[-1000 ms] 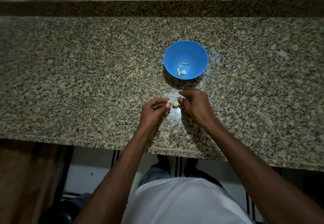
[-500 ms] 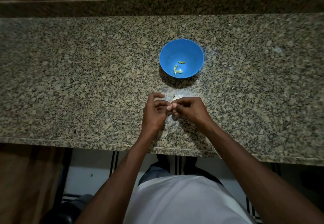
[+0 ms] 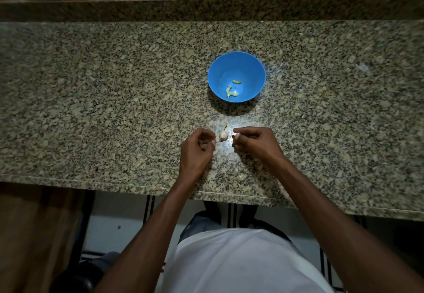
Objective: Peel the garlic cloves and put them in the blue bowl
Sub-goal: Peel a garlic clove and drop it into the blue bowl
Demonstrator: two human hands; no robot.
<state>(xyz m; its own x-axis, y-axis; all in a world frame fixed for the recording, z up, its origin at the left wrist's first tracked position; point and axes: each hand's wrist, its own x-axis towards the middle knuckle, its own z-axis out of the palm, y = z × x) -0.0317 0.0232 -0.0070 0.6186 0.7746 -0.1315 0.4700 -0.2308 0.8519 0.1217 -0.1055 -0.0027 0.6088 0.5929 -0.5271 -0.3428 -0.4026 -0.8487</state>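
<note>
My left hand (image 3: 196,149) sits just left of the garlic clove (image 3: 223,133), fingers curled, pinching a thin strip of skin that runs to the clove. The clove lies on the granite counter (image 3: 91,100), near the blue bowl (image 3: 236,76) on its near side. Peeled pieces (image 3: 232,92) lie inside that bowl. My right hand (image 3: 254,144), just right of the clove, has curled fingers; what it holds, I cannot tell.

Both forearms rose from the lower frame toward centre; the left hand (image 3: 197,149) and right hand (image 3: 254,142) had curled fingers, slightly apart.
</note>
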